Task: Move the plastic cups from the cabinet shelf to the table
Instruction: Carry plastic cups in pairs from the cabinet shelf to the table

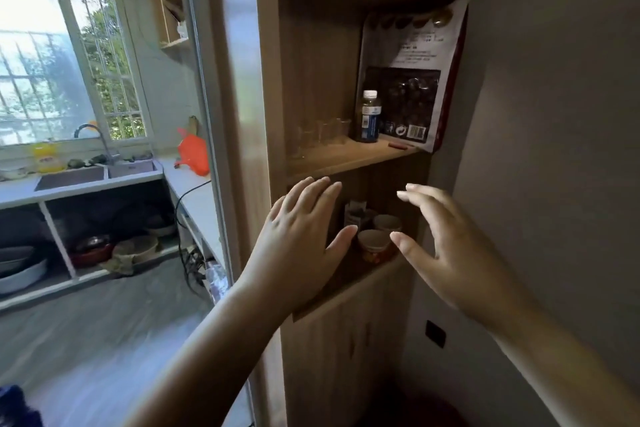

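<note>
Several clear plastic cups [323,132] stand in a row on the middle shelf [346,158] of the open wooden cabinet, at its left side. They are faint and see-through. My left hand [304,236] is raised in front of the shelf edge below them, fingers spread, holding nothing. My right hand [446,246] hovers to the right at the same height, fingers apart and empty. Neither hand touches the cups.
A dark bottle with a white cap [369,118] and a large bag [412,80] stand right of the cups. Paper cups [375,243] sit on the lower shelf between my hands. A kitchen counter with a sink [93,173] lies left, a wall [554,114] right.
</note>
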A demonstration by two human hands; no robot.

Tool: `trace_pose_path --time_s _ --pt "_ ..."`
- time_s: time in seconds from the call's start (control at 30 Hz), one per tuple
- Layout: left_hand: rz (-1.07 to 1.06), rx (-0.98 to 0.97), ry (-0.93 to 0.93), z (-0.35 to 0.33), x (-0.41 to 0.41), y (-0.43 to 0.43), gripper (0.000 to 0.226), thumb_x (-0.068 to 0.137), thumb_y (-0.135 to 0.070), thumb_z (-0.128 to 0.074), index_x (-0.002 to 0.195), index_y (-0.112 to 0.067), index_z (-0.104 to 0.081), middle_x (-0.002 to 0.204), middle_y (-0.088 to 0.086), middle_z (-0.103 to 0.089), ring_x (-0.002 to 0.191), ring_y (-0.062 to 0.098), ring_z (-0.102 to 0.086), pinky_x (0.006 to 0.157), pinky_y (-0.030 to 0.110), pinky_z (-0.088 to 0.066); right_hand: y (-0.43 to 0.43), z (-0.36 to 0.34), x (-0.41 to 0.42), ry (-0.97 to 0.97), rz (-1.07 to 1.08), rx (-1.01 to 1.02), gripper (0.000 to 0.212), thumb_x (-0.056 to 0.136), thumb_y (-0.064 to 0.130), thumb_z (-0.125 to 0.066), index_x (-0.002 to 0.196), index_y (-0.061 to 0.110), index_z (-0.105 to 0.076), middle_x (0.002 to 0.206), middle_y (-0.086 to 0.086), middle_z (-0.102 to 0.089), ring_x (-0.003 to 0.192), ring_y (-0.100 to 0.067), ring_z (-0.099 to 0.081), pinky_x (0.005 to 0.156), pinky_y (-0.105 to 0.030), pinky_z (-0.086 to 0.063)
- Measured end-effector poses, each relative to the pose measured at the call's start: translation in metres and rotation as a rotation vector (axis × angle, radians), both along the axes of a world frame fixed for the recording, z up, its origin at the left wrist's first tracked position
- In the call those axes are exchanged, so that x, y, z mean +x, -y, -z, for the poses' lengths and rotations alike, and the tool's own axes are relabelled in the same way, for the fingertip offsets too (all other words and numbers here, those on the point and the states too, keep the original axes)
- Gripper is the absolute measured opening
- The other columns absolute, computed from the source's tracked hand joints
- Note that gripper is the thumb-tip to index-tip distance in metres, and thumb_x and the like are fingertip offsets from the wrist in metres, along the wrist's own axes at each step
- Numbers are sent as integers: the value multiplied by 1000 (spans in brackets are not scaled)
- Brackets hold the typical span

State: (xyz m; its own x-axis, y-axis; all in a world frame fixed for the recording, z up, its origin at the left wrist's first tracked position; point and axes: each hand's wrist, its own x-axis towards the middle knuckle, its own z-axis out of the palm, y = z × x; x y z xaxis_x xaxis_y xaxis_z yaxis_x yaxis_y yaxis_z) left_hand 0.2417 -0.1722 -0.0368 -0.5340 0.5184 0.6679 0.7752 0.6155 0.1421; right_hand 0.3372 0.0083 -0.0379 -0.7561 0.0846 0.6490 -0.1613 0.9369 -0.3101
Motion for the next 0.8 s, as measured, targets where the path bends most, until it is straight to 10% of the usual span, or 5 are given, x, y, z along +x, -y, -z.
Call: trace_pose_path --time_s 0.3,0.8 --pt "-86 -46 -24 1 -78 -58 60 87 -52 -40 137 -20 -37 143 0 -42 135 17 -28 109 31 -19 -72 5 -105 -19 -88 -56 49 87 38 -55 133 28 -41 137 14 -40 116 11 -25 87 -4 -19" --pt "-445 -61 10 -15 -219 -163 60 90 -50 -35 141 -20 -28 150 1 -31 137 17 -21 110 36 -18 -184 -45 -333 66 -425 -41 44 89 34 -56 130 22 -45 128 4 -50 107 -6 -49 85 -25 -45"
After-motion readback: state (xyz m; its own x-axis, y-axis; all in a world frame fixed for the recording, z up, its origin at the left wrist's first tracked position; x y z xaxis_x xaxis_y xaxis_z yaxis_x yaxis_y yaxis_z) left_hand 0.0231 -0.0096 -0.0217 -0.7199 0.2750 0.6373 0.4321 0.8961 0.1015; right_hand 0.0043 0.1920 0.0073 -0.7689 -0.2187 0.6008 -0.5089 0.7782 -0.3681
